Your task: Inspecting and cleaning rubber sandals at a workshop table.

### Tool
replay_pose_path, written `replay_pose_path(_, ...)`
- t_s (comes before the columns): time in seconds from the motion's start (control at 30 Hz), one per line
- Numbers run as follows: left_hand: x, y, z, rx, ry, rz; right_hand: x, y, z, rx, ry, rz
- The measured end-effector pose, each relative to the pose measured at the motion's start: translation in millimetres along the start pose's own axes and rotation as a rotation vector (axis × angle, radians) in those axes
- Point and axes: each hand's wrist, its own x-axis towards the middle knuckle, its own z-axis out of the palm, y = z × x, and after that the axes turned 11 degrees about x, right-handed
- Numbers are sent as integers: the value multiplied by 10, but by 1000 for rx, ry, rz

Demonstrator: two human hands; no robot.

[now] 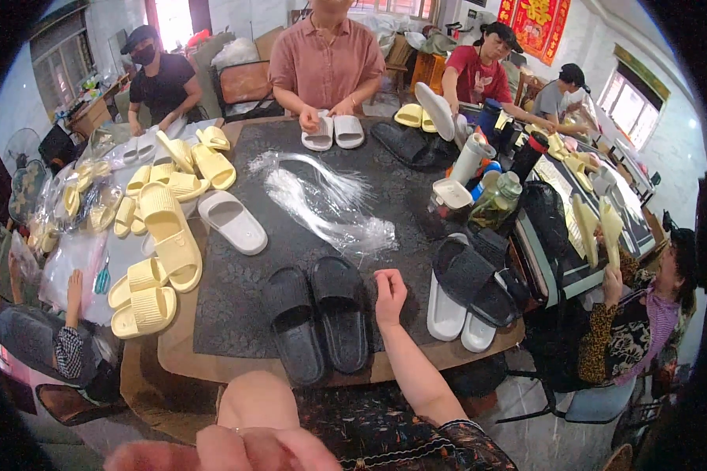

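Note:
A pair of black slippers [317,322] lies side by side at the near table edge, in front of me. Just right of them, my right hand [390,298] rests by the table surface, its fingers curled in and nothing visible in them. Raised close to the camera, my left hand [228,451] shows large at the lower edge with bent fingers. The frame cuts off its fingertips, so anything held there is hidden. Beyond the black slippers lies a loose bundle of clear plastic strands [322,196]. One grey-white slipper [232,223] sits left of the bundle.
Yellow slippers [169,228] crowd the left side. Black slippers [475,279] overlap white ones [446,310] at right, near bottles [471,157] and a lidded cup [450,196]. Across the dark-topped table [236,314], a person [327,63] touches white slippers [334,132]. Other people work around.

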Motion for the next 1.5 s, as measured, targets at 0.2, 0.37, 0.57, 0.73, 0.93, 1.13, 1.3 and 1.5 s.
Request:
replay_pose_path(0.2,-175,116,99,-23,21,-79,148,50,-200,163,217,174)
replay_pose_path(0.37,-124,-380,-29,186,571,445,457,46,-318,-44,114,162)
replay_pose_path(0.57,-529,-1031,-1314,1506,471,27,747,227,-668,-712,-180,153)
replay_pose_path(0.73,-1119,-1560,-1882,1788,-29,-560,747,179,-526,-894,-220,78)
replay_pose_path(0.93,-1722,-1895,-1977,1612,34,-846,686,143,-553,-447,21,76)
replay_pose_path(1.13,-1774,-1840,-1977,1714,75,-766,311,-886,-177,292,205,123)
replay_pose_path(1.3,-1752,-1852,-1953,1712,60,-757,223,-1628,-427,628,358,40)
replay_pose_path(1.5,-1783,-1852,-1965,1707,77,-741,92,-2484,-606,935,63,-454)
